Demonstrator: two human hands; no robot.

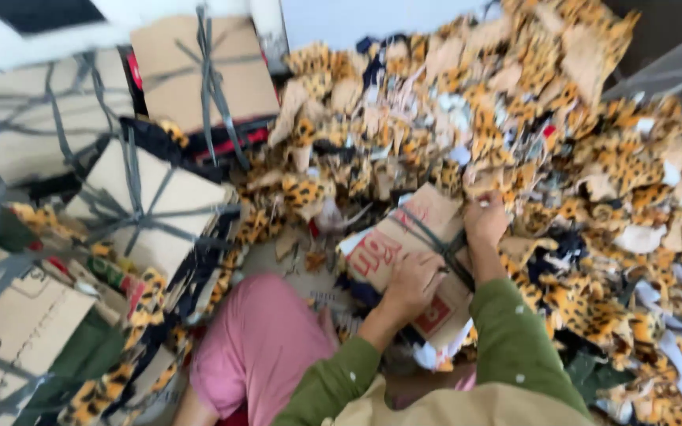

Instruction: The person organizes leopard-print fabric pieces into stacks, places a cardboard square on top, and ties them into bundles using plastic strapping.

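Note:
A flat bundle wrapped in brown cardboard point(404, 244) with red print lies in front of me, tied with a dark strap point(450, 251). My left hand point(410, 285) presses down on its middle, fingers curled near the strap. Gripping the bundle's far right corner is my right hand point(485, 221), at the edge of a big heap of leopard-print fabric pieces point(530, 118). Both arms wear green sleeves. The image is blurred, so the exact finger hold is hard to read.
Several strapped cardboard bundles point(151, 205) stack up at the left and back left. My pink-clad knee point(258, 347) is at the bottom centre. Leopard-print scraps cover the floor to the right. A pale wall point(357, 20) stands behind.

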